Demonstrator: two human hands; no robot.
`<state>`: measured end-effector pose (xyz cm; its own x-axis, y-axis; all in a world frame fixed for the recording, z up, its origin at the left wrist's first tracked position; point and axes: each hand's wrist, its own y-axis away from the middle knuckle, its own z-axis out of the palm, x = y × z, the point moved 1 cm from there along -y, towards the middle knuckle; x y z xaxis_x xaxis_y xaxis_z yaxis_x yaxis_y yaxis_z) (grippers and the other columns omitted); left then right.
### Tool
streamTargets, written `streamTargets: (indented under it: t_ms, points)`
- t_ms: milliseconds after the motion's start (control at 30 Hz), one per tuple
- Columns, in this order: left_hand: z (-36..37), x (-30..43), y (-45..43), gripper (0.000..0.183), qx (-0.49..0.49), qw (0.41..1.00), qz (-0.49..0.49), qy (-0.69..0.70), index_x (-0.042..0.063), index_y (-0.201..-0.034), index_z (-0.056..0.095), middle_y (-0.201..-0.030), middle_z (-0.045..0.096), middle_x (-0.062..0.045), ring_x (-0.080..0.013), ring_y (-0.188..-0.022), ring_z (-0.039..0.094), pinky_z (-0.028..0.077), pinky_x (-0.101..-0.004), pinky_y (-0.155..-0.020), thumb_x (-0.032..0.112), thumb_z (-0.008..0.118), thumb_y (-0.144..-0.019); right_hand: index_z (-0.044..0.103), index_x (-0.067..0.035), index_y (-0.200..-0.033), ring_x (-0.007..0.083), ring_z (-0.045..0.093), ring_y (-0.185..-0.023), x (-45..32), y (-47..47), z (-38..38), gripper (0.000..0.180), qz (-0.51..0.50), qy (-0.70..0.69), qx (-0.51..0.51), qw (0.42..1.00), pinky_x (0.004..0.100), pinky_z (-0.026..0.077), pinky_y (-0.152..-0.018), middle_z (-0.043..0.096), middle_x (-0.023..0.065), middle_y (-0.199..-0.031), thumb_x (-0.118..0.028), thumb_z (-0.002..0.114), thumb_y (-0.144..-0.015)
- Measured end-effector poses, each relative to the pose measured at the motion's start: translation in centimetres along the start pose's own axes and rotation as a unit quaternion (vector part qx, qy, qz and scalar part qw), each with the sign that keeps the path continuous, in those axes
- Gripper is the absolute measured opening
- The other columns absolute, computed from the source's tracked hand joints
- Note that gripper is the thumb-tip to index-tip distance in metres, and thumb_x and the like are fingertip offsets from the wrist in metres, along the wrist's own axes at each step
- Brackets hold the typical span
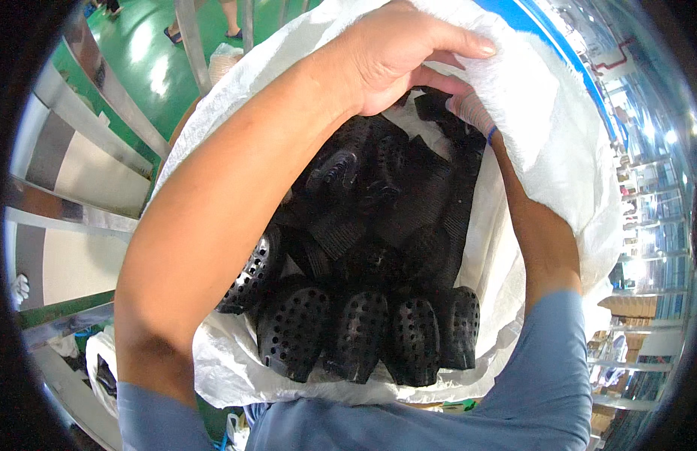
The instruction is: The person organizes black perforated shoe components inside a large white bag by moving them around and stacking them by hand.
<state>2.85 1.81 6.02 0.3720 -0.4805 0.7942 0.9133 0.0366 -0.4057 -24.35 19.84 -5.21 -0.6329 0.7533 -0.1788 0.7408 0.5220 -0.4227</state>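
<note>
A large white woven sack point(574, 186) stands open before me, with perforated black plastic guards point(298, 332) lined along its near side. Deeper in lie more black pieces and ribbed black straps point(337, 234). My left hand point(405, 51) is bare and reaches over the far side, its thumb against the white material; its other fingers are partly hidden. Inside the sack, below it, my right hand point(467, 107) wears a striped knit covering with a blue edge and lies close to the black pieces and the sack wall. Whether it grips anything is hidden.
Metal bars point(95, 135) and pale panels point(95, 175) stand at the left. Beyond them, a person's feet in dark sandals point(173, 36) are on the green floor point(140, 51). Cardboard boxes point(630, 307) and metal racks are at the right. A white plastic bag point(100, 361) lies lower left.
</note>
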Motion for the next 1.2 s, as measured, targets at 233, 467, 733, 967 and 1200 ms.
streamTargets:
  t_ms: [233, 467, 733, 967, 1200]
  points:
    - [0.3, -1.3, -0.2, 0.046, -0.008, 0.993, -0.02, -0.116, 0.009, -0.123, 0.066, -0.118, 0.069, -0.006, -0.0189, -0.109, 0.064, 0.052, -0.037, -0.092, 0.025, 0.082, -0.083, 0.04, -0.011, -0.149, 0.0284, 0.044, -0.136, -1.3, 5.2, -10.6, 0.073, 0.072, -0.22, -0.014, 0.973, 0.0404, 0.036, -0.114, 0.046, 0.0142, -0.148, -0.023, 0.074, -0.085]
    - [0.4, -1.4, 1.3, 0.063, -0.158, 0.781, -0.128, -0.59, 0.002, -0.126, 0.065, -0.123, 0.068, -0.015, -0.0261, -0.113, 0.062, 0.047, -0.0368, -0.101, 0.039, 0.082, -0.079, 0.041, -0.011, -0.148, 0.0282, 0.046, -0.134, -3.3, 9.9, -15.6, 0.071, 0.122, -0.369, -0.137, 0.911, 0.0398, 0.037, -0.113, 0.047, 0.0138, -0.147, -0.02, 0.073, -0.086]
    - [1.4, -2.4, 0.8, 0.054, -0.04, 0.905, -0.176, -0.386, 0.003, -0.123, 0.066, -0.114, 0.071, -0.009, -0.021, -0.097, 0.066, 0.055, -0.0365, -0.081, 0.038, 0.078, -0.084, 0.042, -0.01, -0.147, 0.0281, 0.047, -0.132, -1.5, 12.5, -15.8, 0.068, 0.1, -0.222, -0.321, 0.915, 0.0392, 0.038, -0.112, 0.049, 0.0133, -0.145, -0.017, 0.072, -0.087]
    - [0.5, -1.9, 2.2, 0.036, -0.057, 0.87, -0.25, -0.422, 0.004, -0.118, 0.068, -0.113, 0.072, -0.009, -0.0214, -0.1, 0.067, 0.054, -0.0346, -0.083, 0.026, 0.07, -0.09, 0.05, -0.007, -0.141, 0.0353, 0.056, -0.121, -3.8, 18.8, -12.2, 0.055, -0.014, -0.025, -0.355, 0.935, 0.0411, 0.047, -0.104, 0.055, 0.0188, -0.135, -0.008, 0.066, -0.089]
    - [0.8, -0.1, 2.0, 0.038, -0.064, 0.877, -0.22, -0.422, 0.0, -0.12, 0.067, -0.111, 0.071, -0.013, -0.0217, -0.098, 0.068, 0.056, -0.0333, -0.08, 0.026, 0.066, -0.092, 0.042, -0.006, -0.149, 0.0351, 0.059, -0.12, -8.2, 20.3, -13.0, 0.084, -0.176, 0.262, -0.367, 0.875, 0.0446, 0.049, -0.1, 0.067, 0.022, -0.116, -0.045, 0.076, -0.083]
